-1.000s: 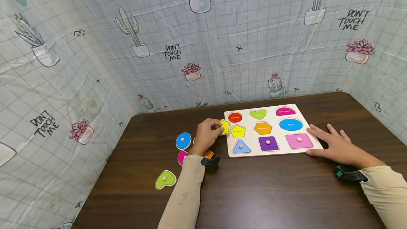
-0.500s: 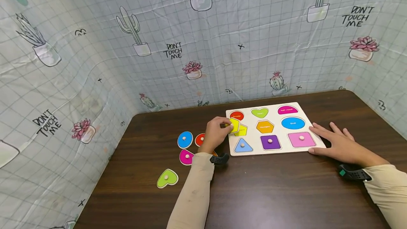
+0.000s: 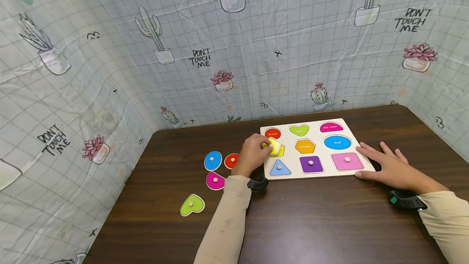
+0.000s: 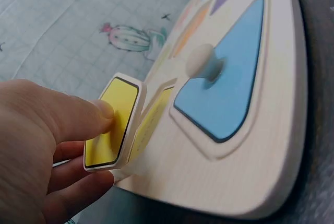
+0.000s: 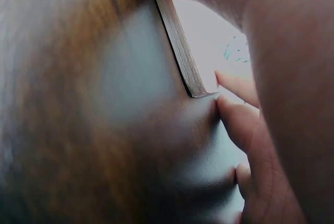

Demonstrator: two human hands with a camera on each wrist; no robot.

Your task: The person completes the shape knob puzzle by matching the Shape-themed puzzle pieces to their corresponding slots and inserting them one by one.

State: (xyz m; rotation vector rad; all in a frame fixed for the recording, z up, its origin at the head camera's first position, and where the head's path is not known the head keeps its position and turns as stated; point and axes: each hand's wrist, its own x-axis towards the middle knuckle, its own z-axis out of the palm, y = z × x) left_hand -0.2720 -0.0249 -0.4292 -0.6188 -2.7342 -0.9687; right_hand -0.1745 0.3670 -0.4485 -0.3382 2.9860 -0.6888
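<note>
My left hand [image 3: 253,154] pinches a yellow pentagon puzzle piece [image 4: 119,110] by its knob, thumb on its face in the left wrist view. The piece is tilted over the yellow pentagon recess [image 4: 152,122] of a pale wooden puzzle board [image 3: 293,125] and partly covers it. A blue triangle piece [image 4: 232,85] sits in its recess just nearer. My right hand [image 3: 390,168] rests at the board's right edge, thumb and forefinger at its rim, the other fingers spread on the table.
Left of the board lie a blue oval piece [image 3: 213,161], a red round piece [image 3: 231,161], a magenta half-round piece [image 3: 215,181] and a green heart piece [image 3: 192,205]. Purple square [image 3: 311,164] and pink rectangle [image 3: 347,161] pieces sit in the board. A patterned cloth [image 3: 249,52] stands behind.
My left hand has carried the yellow pentagon piece rightward from the board's left edge to over the pentagon recess. The right hand stays at the board's edge.
</note>
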